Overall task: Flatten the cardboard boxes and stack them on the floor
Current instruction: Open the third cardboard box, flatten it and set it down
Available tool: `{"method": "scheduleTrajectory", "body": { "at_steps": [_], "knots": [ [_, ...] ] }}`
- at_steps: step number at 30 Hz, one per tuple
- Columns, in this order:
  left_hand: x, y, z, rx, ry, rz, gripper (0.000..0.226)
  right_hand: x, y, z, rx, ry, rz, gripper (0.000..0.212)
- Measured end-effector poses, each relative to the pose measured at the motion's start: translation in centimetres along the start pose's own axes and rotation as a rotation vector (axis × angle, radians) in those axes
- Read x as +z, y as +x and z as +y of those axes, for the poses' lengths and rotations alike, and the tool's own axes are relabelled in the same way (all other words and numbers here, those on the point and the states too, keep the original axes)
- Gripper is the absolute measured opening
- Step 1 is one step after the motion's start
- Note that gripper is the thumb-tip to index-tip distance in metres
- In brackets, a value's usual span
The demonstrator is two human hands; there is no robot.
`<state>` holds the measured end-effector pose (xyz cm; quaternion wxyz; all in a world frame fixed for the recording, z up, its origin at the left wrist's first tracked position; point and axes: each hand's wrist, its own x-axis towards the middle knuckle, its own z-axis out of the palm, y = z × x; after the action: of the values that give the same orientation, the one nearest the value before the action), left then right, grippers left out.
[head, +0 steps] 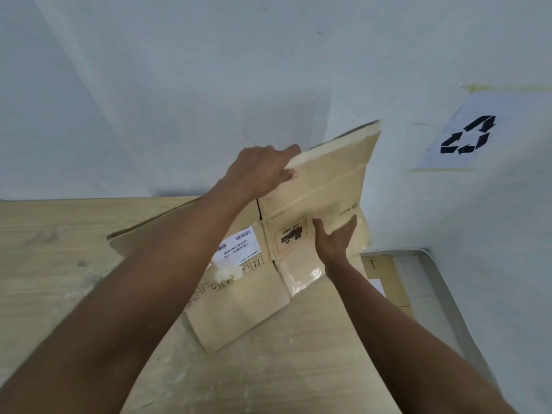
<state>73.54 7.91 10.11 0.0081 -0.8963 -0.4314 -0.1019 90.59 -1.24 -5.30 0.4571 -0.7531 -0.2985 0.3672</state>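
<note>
A flattened brown cardboard box (334,180) stands tilted up off the wooden table (53,264), near the wall. My left hand (260,171) grips its upper left corner, thumb on the front face and fingers behind. My right hand (336,240) holds its lower edge from below, fingers up against the printed face. Under it a larger flattened box (239,306) with a white shipping label lies on the table; part of it is hidden by my left forearm.
The table ends at the right, where flattened cardboard (385,276) lies on the floor below inside a grey metal frame (442,282). A sheet with a recycling symbol (469,135) is taped to the white wall.
</note>
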Motion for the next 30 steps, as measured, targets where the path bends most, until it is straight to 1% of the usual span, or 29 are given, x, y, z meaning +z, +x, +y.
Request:
{"method": "scheduleTrajectory", "body": {
  "at_steps": [2,3,4,5,6,8,10,13,16,19,22,24,27,30],
  "knots": [
    [-2.2,-0.2,-0.3,0.001,-0.046,0.063,0.040,-0.2,-0.1,1.3,0.310,0.152,-0.057,0.102],
    [-3.3,-0.4,-0.4,-0.001,-0.071,0.090,0.041,-0.4,-0.1,1.8,0.436,0.207,-0.106,0.101],
    [-4.2,-0.4,-0.4,-0.005,-0.098,0.113,0.041,-0.5,-0.2,2.1,0.521,0.259,-0.160,0.101],
    [-5.2,-0.5,-0.4,-0.009,-0.127,0.129,0.042,-0.5,-0.2,2.4,0.560,0.312,-0.215,0.102],
    [-6.1,-0.6,-0.4,-0.012,-0.161,0.138,0.041,-0.6,-0.2,2.5,0.561,0.368,-0.258,0.102],
    [-7.8,-0.9,-0.4,-0.010,-0.273,0.130,0.039,-0.5,-0.3,2.3,0.506,0.467,-0.285,0.099],
    [-9.2,-1.6,-0.3,-0.005,-0.463,0.103,0.035,-0.8,-0.6,2.0,0.449,0.580,-0.272,0.099],
    [-10.8,-3.0,-0.2,-0.008,-0.737,0.068,0.030,-2.0,-0.4,2.1,0.401,0.822,-0.294,0.105],
    [-11.3,-4.2,-0.5,-0.041,-0.919,0.049,0.030,-3.6,-0.1,2.7,0.362,1.014,-0.369,0.110],
    [-10.1,-5.1,-1.3,-0.084,-1.049,0.035,0.030,-4.1,-0.3,3.0,0.375,1.100,-0.451,0.110],
    [-7.3,-6.0,-3.0,-0.177,-1.076,0.053,0.031,-4.1,-0.7,3.6,0.417,1.100,-0.553,0.108],
    [-5.0,-7.0,-4.7,-0.255,-1.038,0.062,0.031,-4.1,-1.1,4.3,0.432,1.058,-0.586,0.104],
    [-1.6,-8.9,-7.3,-0.389,-0.956,0.084,0.034,-5.0,-1.6,5.3,0.473,0.963,-0.539,0.088],
    [2.0,-11.0,-9.2,-0.518,-0.972,0.119,0.035,-5.9,-1.3,6.5,0.549,0.792,-0.450,0.063]
  ]
}}
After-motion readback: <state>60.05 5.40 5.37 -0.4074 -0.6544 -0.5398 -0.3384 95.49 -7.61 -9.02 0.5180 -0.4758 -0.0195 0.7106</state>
